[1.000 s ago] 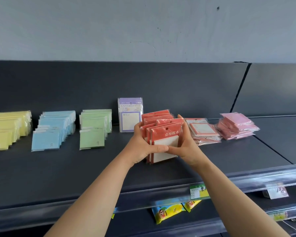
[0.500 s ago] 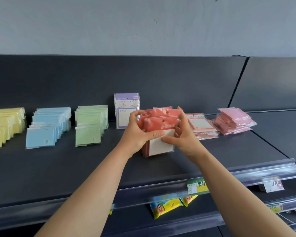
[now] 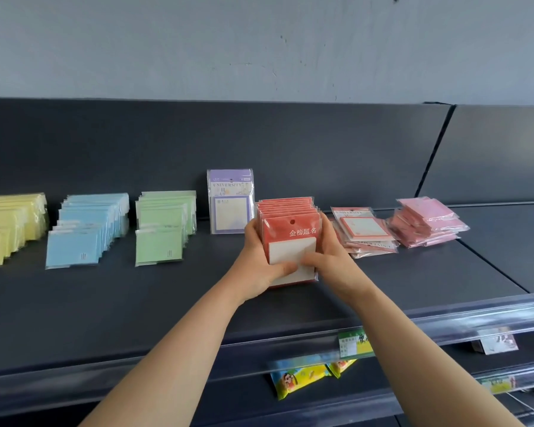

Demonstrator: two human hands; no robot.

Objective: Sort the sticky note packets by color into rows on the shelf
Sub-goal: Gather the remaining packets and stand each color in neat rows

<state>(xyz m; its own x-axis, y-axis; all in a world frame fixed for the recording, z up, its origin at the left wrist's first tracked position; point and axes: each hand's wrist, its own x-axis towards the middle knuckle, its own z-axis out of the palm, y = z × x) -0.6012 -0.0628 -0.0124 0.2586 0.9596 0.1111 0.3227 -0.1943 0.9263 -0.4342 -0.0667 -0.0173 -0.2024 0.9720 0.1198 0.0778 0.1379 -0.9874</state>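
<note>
A row of red sticky note packets (image 3: 287, 223) stands upright on the dark shelf (image 3: 136, 297), squared up front to back. My left hand (image 3: 261, 260) grips its left side and my right hand (image 3: 329, 257) its right side, both thumbs on the front packet's white panel. Left of it lie rows of yellow (image 3: 10, 226), blue (image 3: 87, 229) and green (image 3: 164, 226) packets. A purple packet (image 3: 230, 201) leans upright against the back panel. To the right lie a loose pile of red-bordered packets (image 3: 364, 232) and a pile of pink packets (image 3: 426, 221).
The shelf's front edge carries a clear price rail (image 3: 444, 322) with a green label (image 3: 353, 343). Yellow snack bags (image 3: 299, 379) lie on the lower shelf. A second shelf section (image 3: 512, 241) adjoins at the right.
The red packets, tilted and uneven a second ago, now stand squared in a neat row on the shelf. Both hands stay pressed on their sides, thumbs lower on the front packet.
</note>
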